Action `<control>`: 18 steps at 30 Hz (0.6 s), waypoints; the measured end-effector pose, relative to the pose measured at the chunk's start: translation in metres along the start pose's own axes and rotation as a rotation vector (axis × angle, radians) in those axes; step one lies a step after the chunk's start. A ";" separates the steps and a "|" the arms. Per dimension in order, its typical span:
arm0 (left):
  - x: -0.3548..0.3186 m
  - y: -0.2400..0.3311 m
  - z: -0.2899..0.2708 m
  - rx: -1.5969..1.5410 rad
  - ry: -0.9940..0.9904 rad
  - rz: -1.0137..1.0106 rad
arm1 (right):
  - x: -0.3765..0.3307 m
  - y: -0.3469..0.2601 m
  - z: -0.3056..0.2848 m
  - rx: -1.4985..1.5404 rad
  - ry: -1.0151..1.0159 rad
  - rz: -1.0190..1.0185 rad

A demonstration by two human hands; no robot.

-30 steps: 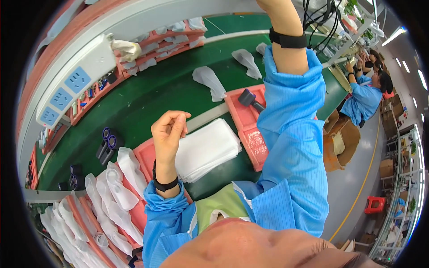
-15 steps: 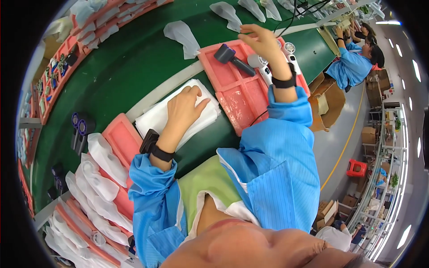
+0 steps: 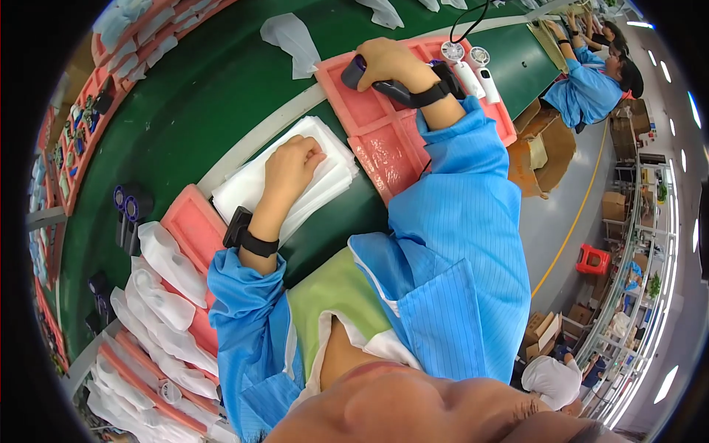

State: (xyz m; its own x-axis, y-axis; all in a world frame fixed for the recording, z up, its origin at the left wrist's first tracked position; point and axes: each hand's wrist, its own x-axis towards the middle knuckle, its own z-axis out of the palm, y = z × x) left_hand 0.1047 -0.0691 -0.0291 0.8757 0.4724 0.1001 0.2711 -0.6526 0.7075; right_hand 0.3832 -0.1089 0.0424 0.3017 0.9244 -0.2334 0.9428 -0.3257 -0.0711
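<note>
My right hand is closed round a dark handheld fan, which lies over the far part of a pink compartment tray. Part of the fan is hidden under the palm. On a stack of thin white sheets rests my left hand, its fingers curled in with the thumb against them. Whether a sheet is pinched there cannot be made out. Two white handheld fans, one with a round grille and another beside it, lie in the right part of the tray.
White sleeve-wrapped pieces lie on pink trays at the left. Two dark fans stand on the green table. One loose white sleeve lies beyond the tray. A cardboard box and a co-worker are at the right.
My right hand has come down and left from above the tray and taken hold of the dark fan. My left hand's fingers, spread before, have curled in on the white stack.
</note>
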 end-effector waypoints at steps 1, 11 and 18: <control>0.002 -0.003 -0.004 -0.080 -0.020 -0.016 | -0.004 -0.006 -0.007 0.000 -0.005 -0.007; -0.014 -0.005 -0.084 -0.553 0.297 -0.036 | -0.074 -0.076 -0.105 0.683 0.556 -0.385; -0.051 0.003 -0.134 -0.656 0.556 -0.170 | -0.042 -0.134 -0.077 1.251 0.348 -0.685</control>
State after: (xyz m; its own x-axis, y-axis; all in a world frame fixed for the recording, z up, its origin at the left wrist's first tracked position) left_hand 0.0072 -0.0159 0.0615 0.4766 0.8640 0.1626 -0.0540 -0.1558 0.9863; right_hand 0.2549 -0.0892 0.1364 0.0446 0.9068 0.4192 0.2330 0.3986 -0.8870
